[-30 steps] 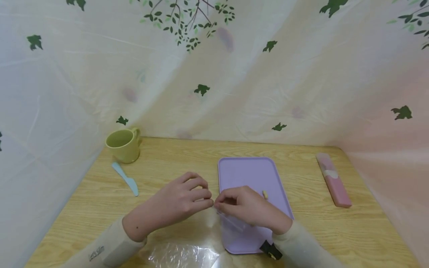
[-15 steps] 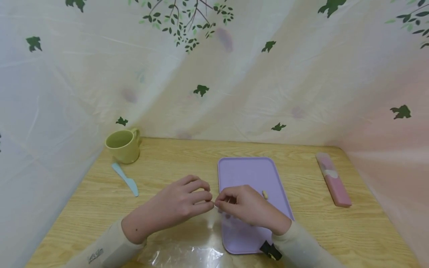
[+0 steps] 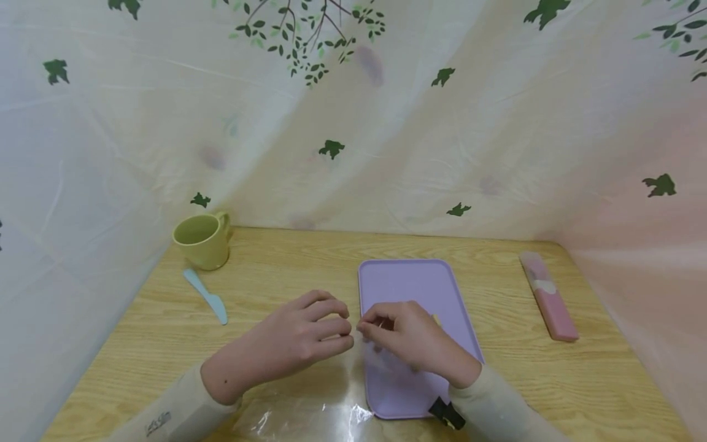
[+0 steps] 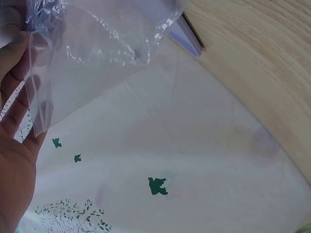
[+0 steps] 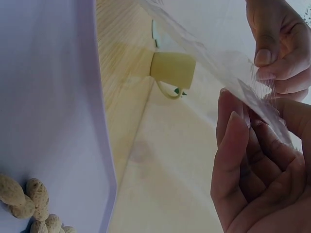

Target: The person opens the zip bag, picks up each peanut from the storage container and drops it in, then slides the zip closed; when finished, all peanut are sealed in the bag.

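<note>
Both hands hold a clear zip-lock bag up between them above the table, its ribbed seal strip showing near the fingers. In the right wrist view, my left hand pinches the bag's mouth between thumb and bent forefinger. My right hand, close beside it and over the tray, pinches the same mouth edge with thumb and fingertip, its other fingers loosely curled. Below the hands, the bag's crinkled film hangs toward the front of the table. Several peanuts lie on the lilac tray; in the head view my right hand hides most of them.
A yellow-green mug stands at the back left, with a light blue plastic knife in front of it. A pink oblong case lies at the right. A patterned curtain borders the table behind.
My right hand has risen slightly and drawn a little to the right, so the gap between the two hands is wider. The hanging film has shifted. Both hands keep their grip.
</note>
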Motion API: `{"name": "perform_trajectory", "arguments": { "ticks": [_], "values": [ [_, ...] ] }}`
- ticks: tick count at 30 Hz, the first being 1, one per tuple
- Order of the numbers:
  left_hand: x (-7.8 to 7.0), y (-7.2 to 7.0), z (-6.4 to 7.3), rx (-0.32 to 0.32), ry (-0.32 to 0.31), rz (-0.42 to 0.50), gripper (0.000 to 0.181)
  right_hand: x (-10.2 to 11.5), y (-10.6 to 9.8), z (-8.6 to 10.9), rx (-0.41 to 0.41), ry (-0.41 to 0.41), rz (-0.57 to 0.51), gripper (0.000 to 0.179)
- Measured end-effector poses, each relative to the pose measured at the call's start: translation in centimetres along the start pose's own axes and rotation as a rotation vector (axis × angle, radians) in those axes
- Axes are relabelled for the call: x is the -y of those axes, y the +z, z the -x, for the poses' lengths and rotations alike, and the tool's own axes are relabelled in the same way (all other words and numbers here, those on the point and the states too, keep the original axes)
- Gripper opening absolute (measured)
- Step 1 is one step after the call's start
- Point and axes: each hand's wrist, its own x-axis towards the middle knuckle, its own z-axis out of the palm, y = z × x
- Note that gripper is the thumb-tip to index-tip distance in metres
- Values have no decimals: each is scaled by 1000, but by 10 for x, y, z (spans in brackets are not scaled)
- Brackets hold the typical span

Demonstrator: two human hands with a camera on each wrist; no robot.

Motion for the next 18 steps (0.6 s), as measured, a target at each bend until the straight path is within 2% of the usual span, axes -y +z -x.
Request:
{"name": "perform_trajectory", "arguments": {
  "ticks": [9, 14, 18],
  "values": [
    [-4, -3, -2, 1, 25, -7, 22, -3, -7, -1, -63, 43, -14, 18],
    [-7, -7, 0, 22, 17, -2, 24, -6, -12, -2, -90, 44, 10, 19],
    [-7, -10, 3, 26, 11, -13, 27, -9, -16, -3, -113, 83, 18, 18]
  ]
}}
